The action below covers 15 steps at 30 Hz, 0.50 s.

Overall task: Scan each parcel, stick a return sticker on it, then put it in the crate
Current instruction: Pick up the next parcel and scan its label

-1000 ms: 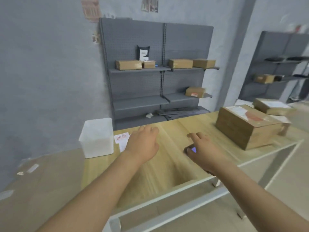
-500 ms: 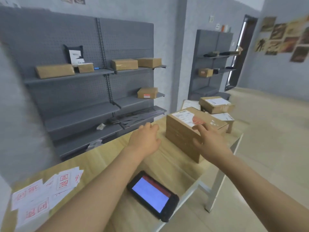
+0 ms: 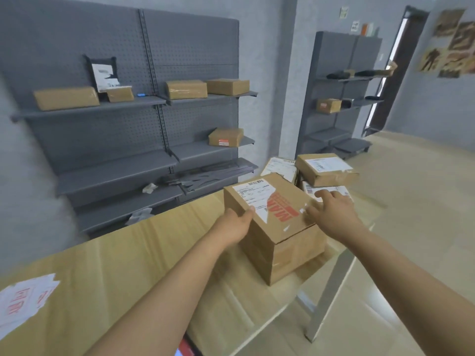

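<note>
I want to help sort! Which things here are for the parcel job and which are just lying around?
For the job:
big parcel, held by left hand and right hand
waiting parcels
return stickers
scanner

Just lying about:
shelf boxes
wall pictures
</note>
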Each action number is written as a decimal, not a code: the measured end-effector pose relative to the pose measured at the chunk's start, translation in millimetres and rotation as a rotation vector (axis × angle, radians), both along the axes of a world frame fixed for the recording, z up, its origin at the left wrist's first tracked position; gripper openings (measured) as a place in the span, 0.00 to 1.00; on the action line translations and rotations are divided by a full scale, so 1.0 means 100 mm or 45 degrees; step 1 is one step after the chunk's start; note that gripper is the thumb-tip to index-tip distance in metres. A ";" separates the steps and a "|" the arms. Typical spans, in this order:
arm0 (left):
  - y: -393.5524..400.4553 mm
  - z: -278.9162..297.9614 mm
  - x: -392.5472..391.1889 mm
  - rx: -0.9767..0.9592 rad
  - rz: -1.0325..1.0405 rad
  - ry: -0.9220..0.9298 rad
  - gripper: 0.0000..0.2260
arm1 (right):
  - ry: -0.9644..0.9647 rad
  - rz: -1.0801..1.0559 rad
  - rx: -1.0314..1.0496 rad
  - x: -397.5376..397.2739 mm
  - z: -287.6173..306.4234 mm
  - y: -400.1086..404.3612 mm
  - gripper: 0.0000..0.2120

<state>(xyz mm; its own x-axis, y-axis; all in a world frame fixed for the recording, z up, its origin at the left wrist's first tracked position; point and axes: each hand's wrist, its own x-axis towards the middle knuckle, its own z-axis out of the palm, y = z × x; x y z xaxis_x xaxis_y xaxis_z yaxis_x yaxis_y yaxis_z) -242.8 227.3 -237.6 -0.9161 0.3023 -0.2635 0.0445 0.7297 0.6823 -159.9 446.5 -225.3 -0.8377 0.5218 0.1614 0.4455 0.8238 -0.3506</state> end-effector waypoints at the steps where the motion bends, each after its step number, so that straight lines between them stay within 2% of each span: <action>1: 0.05 -0.02 0.01 0.092 0.064 -0.091 0.34 | -0.011 0.006 -0.098 -0.05 -0.01 0.07 0.28; 3: 0.15 -0.04 0.05 0.281 0.164 -0.235 0.30 | -0.055 0.040 -0.342 -0.12 0.00 0.16 0.31; 5: 0.23 -0.05 0.10 0.385 0.231 -0.260 0.23 | -0.101 0.083 -0.491 -0.19 0.00 0.21 0.27; 8: 0.29 -0.06 0.14 0.455 0.315 -0.167 0.12 | -0.092 0.184 -0.511 -0.24 0.00 0.20 0.18; 11: 0.20 -0.03 0.18 0.526 0.366 -0.090 0.05 | -0.039 0.259 -0.593 -0.27 0.05 0.12 0.17; 13: 0.06 0.02 0.21 0.532 0.385 -0.043 0.04 | -0.001 0.321 -0.676 -0.29 0.10 0.03 0.18; 15: -0.14 0.12 0.25 0.540 0.412 -0.012 0.08 | 0.002 0.426 -0.714 -0.31 0.15 -0.13 0.20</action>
